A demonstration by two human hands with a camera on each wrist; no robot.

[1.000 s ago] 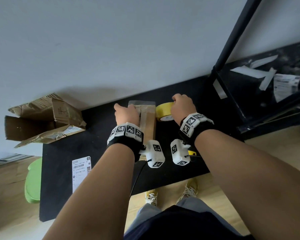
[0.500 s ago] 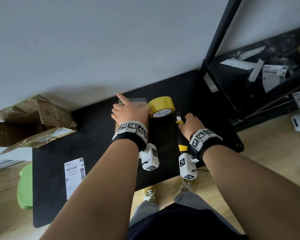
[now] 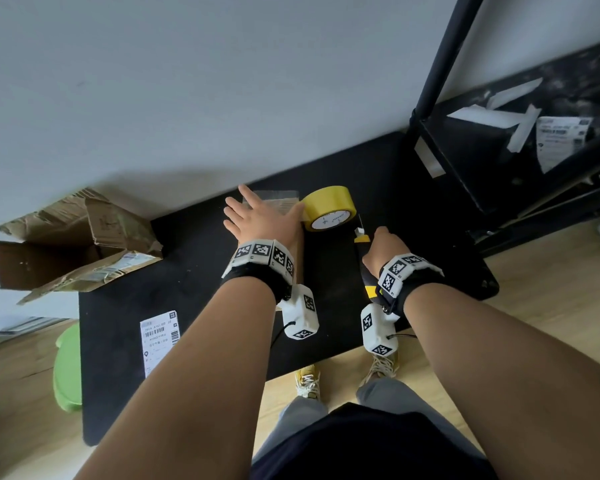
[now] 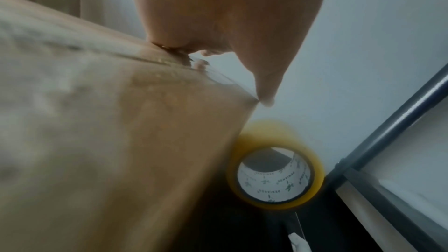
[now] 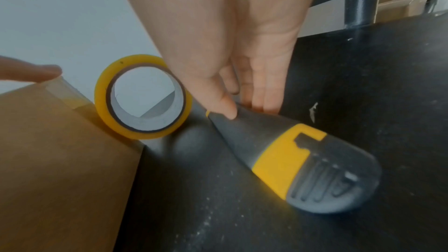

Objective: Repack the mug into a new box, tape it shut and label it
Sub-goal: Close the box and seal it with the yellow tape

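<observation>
From the head view the left hand [image 3: 257, 220] lies flat with fingers spread on top of the brown box [image 3: 280, 201], which stands on the black table [image 3: 194, 271] near the wall; its grip is released, the palm only pressing on the cardboard. The left wrist view adds that clear tape runs along the box's top edge under the fingertips [image 4: 265, 101] and that the box side [image 4: 109, 131] is plain cardboard. The yellow tape roll [image 3: 329, 208] stands on edge touching the box's right side; the right wrist view looks through its white core [image 5: 145, 96]. The right hand [image 3: 383, 249] rests on a grey and yellow utility knife [image 5: 286, 156] lying on the table, thumb and fingers closing lightly round its front part; the blade [image 3: 360, 221] shows only from the head. A shipping label [image 3: 159, 336] lies left of the arms, and a torn open box [image 3: 73, 244] sits at the table's left end.
</observation>
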